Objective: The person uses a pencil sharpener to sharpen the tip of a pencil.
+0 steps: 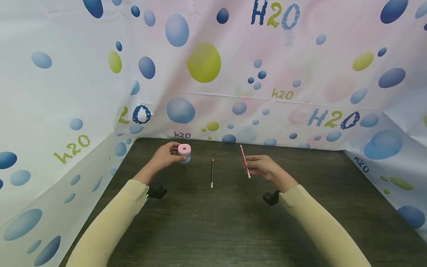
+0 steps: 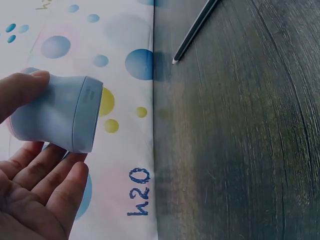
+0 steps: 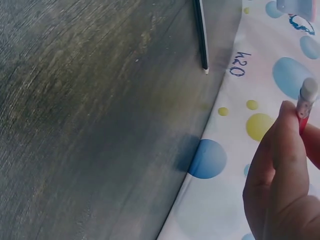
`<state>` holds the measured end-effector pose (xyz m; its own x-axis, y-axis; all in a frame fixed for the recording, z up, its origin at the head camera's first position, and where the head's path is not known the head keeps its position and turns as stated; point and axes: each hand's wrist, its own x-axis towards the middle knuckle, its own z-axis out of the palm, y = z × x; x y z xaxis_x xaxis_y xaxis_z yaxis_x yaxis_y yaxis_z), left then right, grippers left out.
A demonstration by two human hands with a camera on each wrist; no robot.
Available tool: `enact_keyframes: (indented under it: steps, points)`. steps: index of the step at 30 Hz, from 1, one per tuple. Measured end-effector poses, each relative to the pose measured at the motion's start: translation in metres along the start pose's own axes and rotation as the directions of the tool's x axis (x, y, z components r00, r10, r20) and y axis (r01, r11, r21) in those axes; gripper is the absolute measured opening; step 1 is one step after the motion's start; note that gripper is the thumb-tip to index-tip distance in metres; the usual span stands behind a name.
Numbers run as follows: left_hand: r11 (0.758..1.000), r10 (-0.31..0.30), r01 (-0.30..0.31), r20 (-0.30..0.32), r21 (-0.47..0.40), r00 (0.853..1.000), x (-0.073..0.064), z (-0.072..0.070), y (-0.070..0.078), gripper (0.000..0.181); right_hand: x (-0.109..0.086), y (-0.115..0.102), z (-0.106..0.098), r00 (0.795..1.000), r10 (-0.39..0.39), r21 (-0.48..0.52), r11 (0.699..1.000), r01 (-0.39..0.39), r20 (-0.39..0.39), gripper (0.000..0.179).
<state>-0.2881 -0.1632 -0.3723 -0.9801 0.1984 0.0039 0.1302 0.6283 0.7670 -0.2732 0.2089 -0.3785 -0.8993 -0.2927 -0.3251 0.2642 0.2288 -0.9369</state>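
Note:
Raised a little over the far left of the table, my left hand (image 1: 166, 155) holds a small pencil sharpener (image 1: 184, 150) between thumb and fingers. It has a pink top with a dark round hole and a pale blue body (image 2: 55, 112). My right hand (image 1: 263, 167) pinches a red pencil (image 1: 243, 155), its point tilted away from me and its white eraser end toward me. In the right wrist view only the eraser end (image 3: 308, 91) of that pencil shows. A black pencil (image 1: 212, 174) lies on the table between the two hands, white end toward me.
The dark wood-grain table (image 1: 207, 226) meets a white backdrop (image 1: 233, 85) with blue and green dots along its back edge and sides. A black wrist device (image 1: 157, 192) sits under the left wrist, another (image 1: 271, 198) under the right.

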Motion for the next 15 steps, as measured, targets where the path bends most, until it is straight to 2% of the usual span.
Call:
enact_keyframes:
  steps: [7, 15]
  points:
    - [1.0, 0.014, -0.014, 0.002, -0.023, 1.0, -0.006, -0.003, 0.003, 0.066, -0.011, -0.003, -0.004, 0.999, -0.034, -0.022, 0.999, 0.034, 0.025, 0.055]
    - [0.999, 0.02, -0.02, 0.008, -0.049, 1.0, -0.014, -0.005, 0.007, 0.066, -0.022, -0.006, -0.006, 0.999, -0.043, -0.033, 0.998, 0.044, 0.012, 0.056]
